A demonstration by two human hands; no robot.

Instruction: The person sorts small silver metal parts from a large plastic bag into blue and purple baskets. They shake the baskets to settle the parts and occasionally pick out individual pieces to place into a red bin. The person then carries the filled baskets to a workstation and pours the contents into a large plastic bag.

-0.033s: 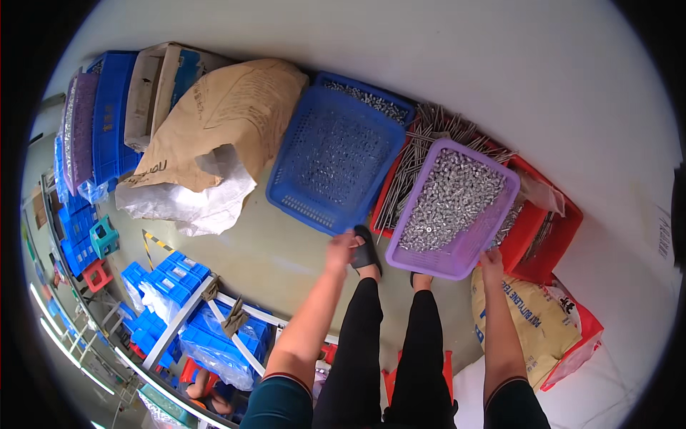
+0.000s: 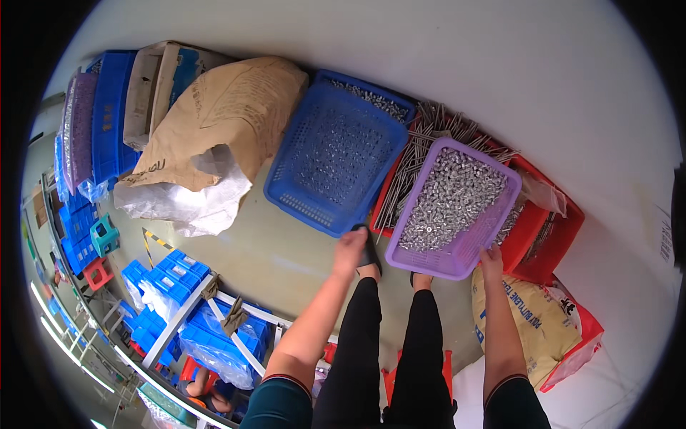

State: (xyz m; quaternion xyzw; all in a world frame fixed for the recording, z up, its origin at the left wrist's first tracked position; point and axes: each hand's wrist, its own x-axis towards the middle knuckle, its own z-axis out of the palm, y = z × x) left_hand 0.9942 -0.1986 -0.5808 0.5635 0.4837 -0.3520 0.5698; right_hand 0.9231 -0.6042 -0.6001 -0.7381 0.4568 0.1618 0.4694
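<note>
1 purple basket (image 2: 468,245), partly filled with small silvery pieces (image 2: 446,193), right of 1 blue perforated basket (image 2: 304,207).

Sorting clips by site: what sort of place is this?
Probably a factory workshop or parts storage corner: a purple plastic basket of small metal parts, long metal rods and stacked blue plastic crates suggest it.

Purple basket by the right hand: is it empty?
No, the purple basket holds a heap of small silvery parts, with bare purple showing toward the right hand.
</note>
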